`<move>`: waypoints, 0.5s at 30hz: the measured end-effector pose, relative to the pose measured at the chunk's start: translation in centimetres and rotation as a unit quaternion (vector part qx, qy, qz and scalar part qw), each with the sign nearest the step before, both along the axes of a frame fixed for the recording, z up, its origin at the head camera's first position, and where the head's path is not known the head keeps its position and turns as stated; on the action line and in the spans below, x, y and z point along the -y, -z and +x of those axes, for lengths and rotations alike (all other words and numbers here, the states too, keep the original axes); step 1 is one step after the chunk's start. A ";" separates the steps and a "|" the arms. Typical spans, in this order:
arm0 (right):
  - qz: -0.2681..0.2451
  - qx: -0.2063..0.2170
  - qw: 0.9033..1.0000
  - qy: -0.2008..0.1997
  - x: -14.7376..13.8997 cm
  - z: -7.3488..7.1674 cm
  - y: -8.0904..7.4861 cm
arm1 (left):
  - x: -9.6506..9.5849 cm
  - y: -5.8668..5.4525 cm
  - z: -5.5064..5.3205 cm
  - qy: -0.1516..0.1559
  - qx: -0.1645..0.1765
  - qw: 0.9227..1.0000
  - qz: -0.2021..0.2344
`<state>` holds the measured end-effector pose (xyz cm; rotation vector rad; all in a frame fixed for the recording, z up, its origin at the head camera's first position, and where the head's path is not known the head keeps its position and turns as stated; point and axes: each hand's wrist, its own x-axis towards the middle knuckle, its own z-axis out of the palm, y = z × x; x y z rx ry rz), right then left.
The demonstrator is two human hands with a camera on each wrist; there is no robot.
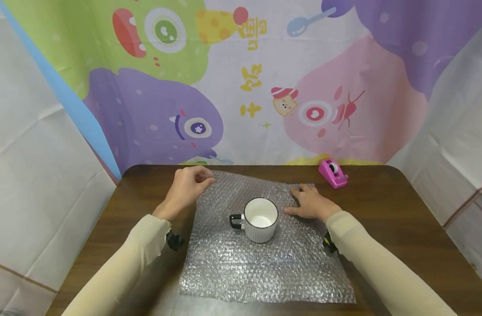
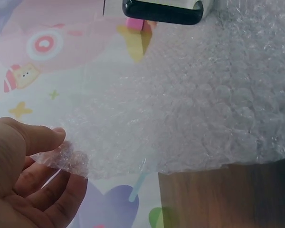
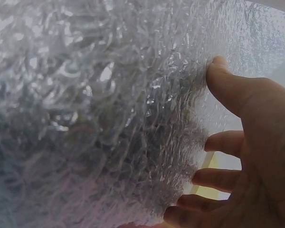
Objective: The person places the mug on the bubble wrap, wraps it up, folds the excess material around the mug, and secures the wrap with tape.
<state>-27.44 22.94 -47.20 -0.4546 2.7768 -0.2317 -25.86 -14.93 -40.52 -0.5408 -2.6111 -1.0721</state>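
Note:
A sheet of clear bubble wrap lies spread over the table. On its middle stands a white ribbed mug with a black rim, upright, its black handle pointing left. My left hand pinches the far left corner of the sheet between thumb and fingers; in the left wrist view this corner is lifted. At the far right part of the sheet, my right hand rests with fingers spread, the fingertips touching the bubble wrap and nothing gripped. The right wrist view shows the same spread fingers against the bubbles.
A pink tape dispenser sits at the back right of the dark wooden table, beyond my right hand. Behind the table hangs a curtain with cartoon monsters. Pale cloth hangs on both sides.

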 end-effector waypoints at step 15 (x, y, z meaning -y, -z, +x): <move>-0.003 0.000 1.000 0.002 -0.1 0.2 0.0 | -0.9 -0.6 0.7 -0.002 -0.007 1.000 0.008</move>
